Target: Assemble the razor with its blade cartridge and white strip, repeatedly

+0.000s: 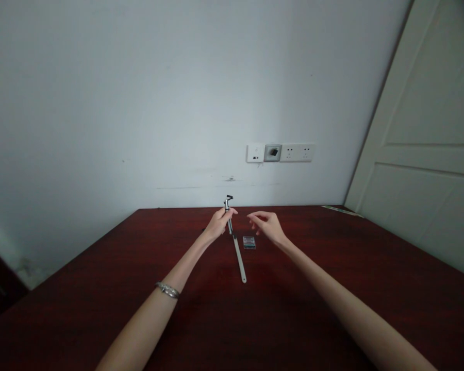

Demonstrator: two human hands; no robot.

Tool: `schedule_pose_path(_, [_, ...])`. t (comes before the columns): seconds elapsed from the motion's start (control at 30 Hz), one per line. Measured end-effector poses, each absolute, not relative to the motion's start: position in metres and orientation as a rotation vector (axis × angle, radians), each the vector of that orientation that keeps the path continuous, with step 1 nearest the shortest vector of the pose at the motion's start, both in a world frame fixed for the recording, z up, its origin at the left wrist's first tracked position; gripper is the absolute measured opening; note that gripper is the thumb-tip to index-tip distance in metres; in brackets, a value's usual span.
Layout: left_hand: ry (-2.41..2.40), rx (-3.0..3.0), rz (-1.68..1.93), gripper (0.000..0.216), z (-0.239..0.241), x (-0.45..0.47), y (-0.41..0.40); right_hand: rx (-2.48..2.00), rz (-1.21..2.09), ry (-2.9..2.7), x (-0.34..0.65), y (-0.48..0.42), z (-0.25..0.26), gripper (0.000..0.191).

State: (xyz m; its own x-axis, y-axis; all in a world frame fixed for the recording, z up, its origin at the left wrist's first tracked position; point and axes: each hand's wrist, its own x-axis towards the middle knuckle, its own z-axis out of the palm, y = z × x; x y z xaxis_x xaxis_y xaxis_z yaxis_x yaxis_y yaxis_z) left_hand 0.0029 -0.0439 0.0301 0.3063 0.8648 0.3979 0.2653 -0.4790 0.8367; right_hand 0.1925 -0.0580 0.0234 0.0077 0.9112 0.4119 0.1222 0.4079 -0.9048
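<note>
Left hand: the bare left hand [216,225] grips a slim, silvery metal tool with a dark angled head [227,204], fingers wrapped round its shaft.
Metal tool: held upright, slightly tilted, above the far part of the table; its head stands above the hand, its lower end points down.
Right hand: the bare right hand [269,225] is raised, fingers bent toward the thumb; whether anything small sits between them, I cannot tell.
Clear box: a small, square, transparent box [249,242] lies below and just left of the right hand.
Pale strip: a long, narrow, pale strip with a rounded near end [239,260] lies left of the box.
Table: dark reddish-brown, glossy surface [81,314].
Left wrist: silvery metal bracelet [167,290].
</note>
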Motion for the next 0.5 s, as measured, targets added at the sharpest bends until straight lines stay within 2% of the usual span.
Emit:
schedule_pose_path(0.23, [0.741,1.640,1.030,0.039,0.039,0.001,-0.050,-1.015,0.764,-1.780,0.172,-0.090,0.015,0.038])
schedule_pose_path(0.5, [0.681,1.605,0.912,0.041,0.041,0.001,-0.055,-1.067,0.839,-1.929,0.157,-0.093,0.020,0.037])
